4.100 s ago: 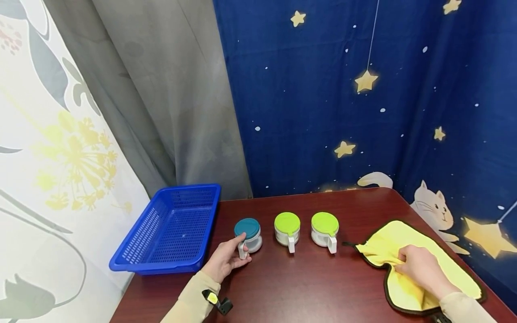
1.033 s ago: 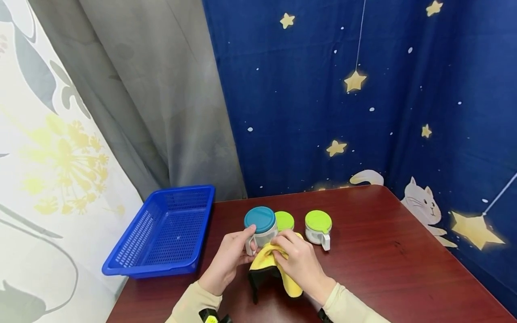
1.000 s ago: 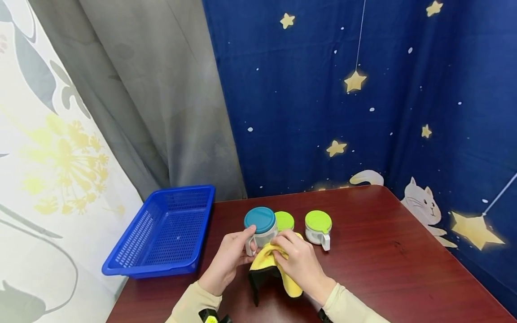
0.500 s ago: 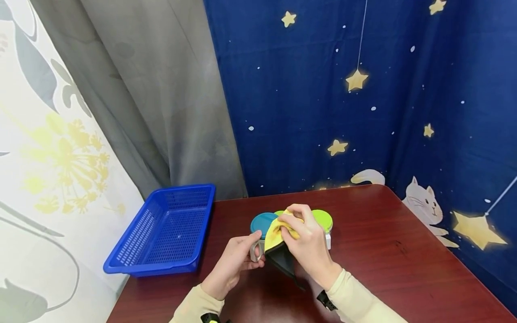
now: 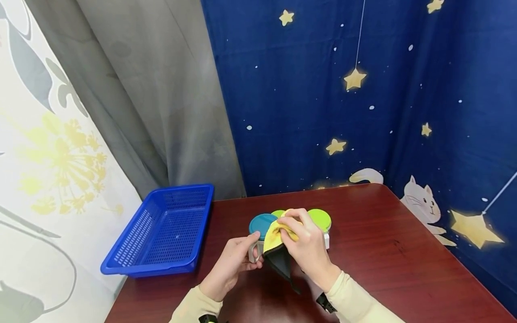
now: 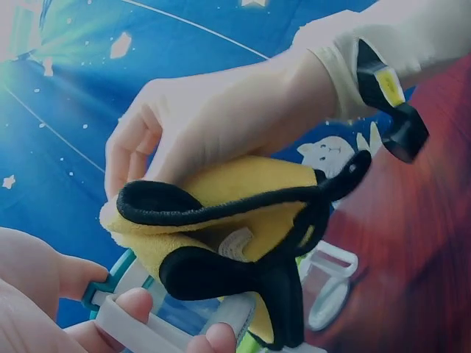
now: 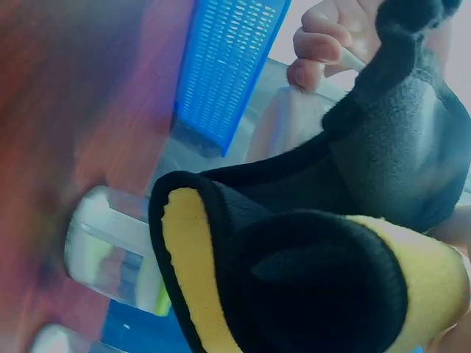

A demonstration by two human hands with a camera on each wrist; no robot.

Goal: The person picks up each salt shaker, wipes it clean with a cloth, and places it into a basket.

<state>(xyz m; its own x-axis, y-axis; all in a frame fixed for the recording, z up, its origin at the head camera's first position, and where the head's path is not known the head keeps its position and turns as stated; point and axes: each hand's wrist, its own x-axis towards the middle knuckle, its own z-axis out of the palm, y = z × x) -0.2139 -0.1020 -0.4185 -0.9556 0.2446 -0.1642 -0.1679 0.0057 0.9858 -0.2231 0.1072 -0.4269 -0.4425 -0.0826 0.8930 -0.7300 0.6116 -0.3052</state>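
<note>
My left hand (image 5: 230, 264) holds a clear jar with a teal lid (image 5: 261, 225) by its pale handle, thumb up by the lid. Pinched in my right hand (image 5: 308, 246) is a yellow cloth with black edging (image 5: 273, 237), bunched against the jar's right side. The left wrist view shows the cloth (image 6: 257, 176) folded over the jar, hiding much of its body. Behind my right hand stand two jars with lime-green lids, one (image 5: 320, 219) partly covered by the hand, the other (image 5: 278, 213) mostly hidden.
A blue perforated basket (image 5: 149, 270) stands at the left of the dark red table (image 5: 383, 251). Behind the table hang a grey curtain (image 5: 194, 134) and a blue star-patterned curtain (image 5: 299, 112). One lime-lidded jar (image 7: 110, 254) shows beside the cloth in the right wrist view.
The right hand took the cloth from the table's right side to the teal-lidded jar, which the left hand brought nearer. Over the last second the cloth rose from low on the jar towards its lid.
</note>
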